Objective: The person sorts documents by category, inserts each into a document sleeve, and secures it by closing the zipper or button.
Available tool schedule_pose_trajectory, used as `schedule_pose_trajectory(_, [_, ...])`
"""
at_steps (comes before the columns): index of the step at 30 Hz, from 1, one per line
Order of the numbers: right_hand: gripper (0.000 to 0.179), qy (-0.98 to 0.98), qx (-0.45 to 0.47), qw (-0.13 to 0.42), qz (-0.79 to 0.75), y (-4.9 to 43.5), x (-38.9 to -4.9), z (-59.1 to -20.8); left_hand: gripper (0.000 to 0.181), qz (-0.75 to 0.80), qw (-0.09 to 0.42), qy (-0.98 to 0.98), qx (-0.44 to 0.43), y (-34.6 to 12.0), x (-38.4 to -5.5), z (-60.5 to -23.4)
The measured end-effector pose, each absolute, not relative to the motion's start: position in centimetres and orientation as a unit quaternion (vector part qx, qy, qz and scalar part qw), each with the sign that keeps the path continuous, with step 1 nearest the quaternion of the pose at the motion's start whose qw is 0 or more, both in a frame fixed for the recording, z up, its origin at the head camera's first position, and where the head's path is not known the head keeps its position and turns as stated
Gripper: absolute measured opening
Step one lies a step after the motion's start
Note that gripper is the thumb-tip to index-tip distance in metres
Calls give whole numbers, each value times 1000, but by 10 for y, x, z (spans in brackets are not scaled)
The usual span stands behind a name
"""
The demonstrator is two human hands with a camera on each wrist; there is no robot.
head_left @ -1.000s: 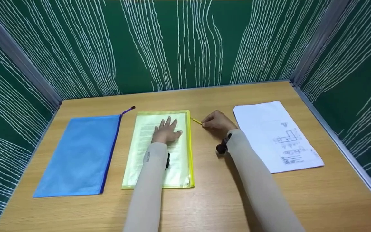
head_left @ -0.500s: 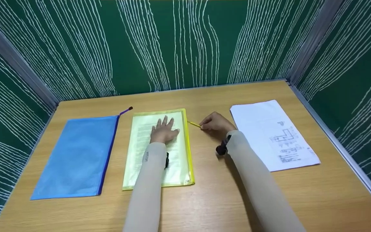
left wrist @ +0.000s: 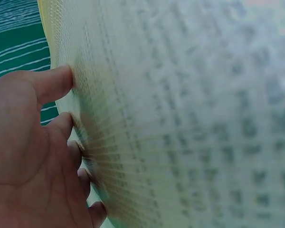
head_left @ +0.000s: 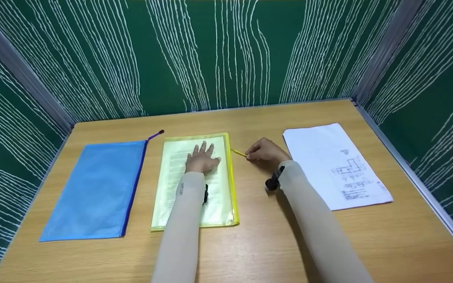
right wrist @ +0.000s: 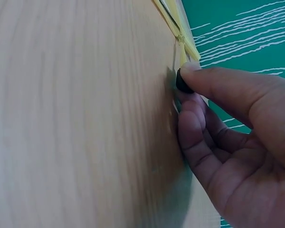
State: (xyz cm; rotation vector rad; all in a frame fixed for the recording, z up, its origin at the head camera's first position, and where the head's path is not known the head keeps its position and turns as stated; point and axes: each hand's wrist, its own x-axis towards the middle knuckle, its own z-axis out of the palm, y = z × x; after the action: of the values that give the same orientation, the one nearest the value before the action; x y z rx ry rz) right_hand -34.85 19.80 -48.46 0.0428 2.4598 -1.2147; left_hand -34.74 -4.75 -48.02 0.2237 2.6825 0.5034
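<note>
A yellow mesh zip folder (head_left: 220, 192) lies flat in the middle of the table with printed paper showing through it. My left hand (head_left: 203, 160) rests on its upper part, fingers spread; the left wrist view shows the fingertips (left wrist: 64, 78) against the mesh. From the folder's right edge, near the top, a yellow zipper pull (head_left: 238, 152) stretches out sideways. My right hand (head_left: 266, 151) pinches the pull's end between thumb and index finger. In the right wrist view the pull's black tip (right wrist: 183, 81) shows between them, and its strap is knotted near the zip.
A blue zip folder (head_left: 96, 188) lies at the left, its purple pull pointing to the back right. Stacked white papers (head_left: 321, 157) with a printed drawing lie at the right. Green panels with white lines (head_left: 250, 51) enclose the back and sides of the wooden table (head_left: 246, 251).
Both hands keep their places on the yellow folder and its zipper pull. The head view has shifted slightly.
</note>
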Motion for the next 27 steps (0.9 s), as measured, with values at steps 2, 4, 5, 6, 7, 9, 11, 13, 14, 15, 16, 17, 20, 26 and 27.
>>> schedule_pose_trajectory(2, [12, 880, 11, 199, -431, 199, -347, -485, 67, 178, 197, 961, 79, -47, -348, -481])
schedule_pose_trajectory(4, [13, 881, -5, 197, -431, 200, -347, -486, 67, 181, 195, 961, 74, -47, -348, -481])
schedule_pose_trajectory(5, [13, 879, -10, 197, -433, 200, -346, -486, 67, 182, 195, 961, 72, -47, -348, -482])
schedule_pose_trajectory(6, [14, 879, -17, 196, -434, 201, -346, -486, 67, 184, 196, 961, 70, -47, -348, -482])
schedule_pose_trajectory(7, [14, 878, -22, 196, -436, 201, -345, -486, 67, 187, 197, 960, 68, -47, -349, -482])
schedule_pose_trajectory(9, [14, 878, -27, 195, -436, 202, -344, -486, 67, 191, 199, 959, 68, -47, -349, -482])
schedule_pose_trajectory(11, [14, 877, -18, 198, -437, 202, -344, -485, 67, 192, 201, 958, 69, -46, -350, -482])
schedule_pose_trajectory(13, [14, 879, -15, 200, -434, 203, -343, -484, 67, 189, 202, 958, 70, -45, -351, -481])
schedule_pose_trajectory(14, [14, 880, -15, 200, -430, 203, -343, -483, 67, 187, 202, 959, 71, -44, -351, -481])
schedule_pose_trajectory(15, [14, 881, -17, 199, -429, 203, -343, -483, 67, 185, 203, 959, 71, -44, -352, -481])
schedule_pose_trajectory(16, [14, 882, -20, 199, -426, 203, -343, -483, 67, 183, 203, 959, 72, -44, -352, -480])
schedule_pose_trajectory(17, [14, 884, -22, 199, -422, 203, -343, -483, 67, 182, 201, 960, 72, -44, -352, -480])
schedule_pose_trajectory(20, [14, 886, -30, 206, -414, 203, -342, -484, 67, 183, 197, 961, 67, -45, -352, -481])
schedule_pose_trajectory(26, [14, 887, -45, 214, -406, 205, -339, -484, 67, 187, 194, 962, 53, -45, -354, -482])
schedule_pose_trajectory(27, [14, 888, -50, 213, -404, 206, -339, -484, 68, 187, 196, 961, 53, -44, -354, -482])
